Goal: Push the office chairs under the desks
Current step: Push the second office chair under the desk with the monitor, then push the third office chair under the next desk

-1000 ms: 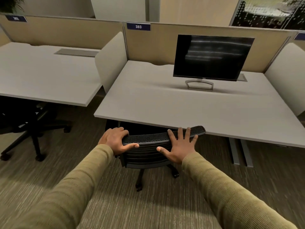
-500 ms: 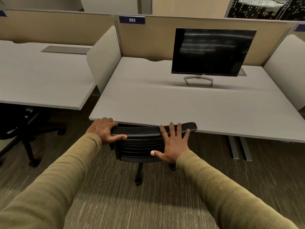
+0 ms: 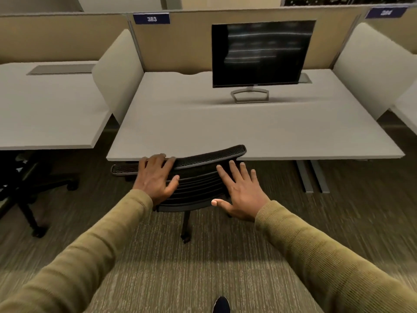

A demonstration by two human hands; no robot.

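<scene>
A black mesh-backed office chair (image 3: 198, 179) stands at the front edge of the grey desk (image 3: 225, 129) numbered 383. Its seat is hidden under the desktop, and the top rim of the backrest meets the desk edge. My left hand (image 3: 155, 177) is on the left part of the backrest, fingers hooked over the top rim and thumb on the back. Flat against the right part of the backrest lies my right hand (image 3: 241, 190), with its fingers spread and gripping nothing. One caster leg (image 3: 185, 229) sticks out toward me.
A dark monitor (image 3: 261, 53) stands at the back of the desk. Another black chair (image 3: 22, 186) sits partly under the left desk (image 3: 49, 114). Beige dividers (image 3: 117, 68) separate the desks, metal desk legs (image 3: 312, 177) stand at the right, and my shoe tip (image 3: 221, 304) shows on the carpet.
The chair has rolled further under the desk, so its backrest now reaches the desk edge. My right hand has slid lower on the backrest.
</scene>
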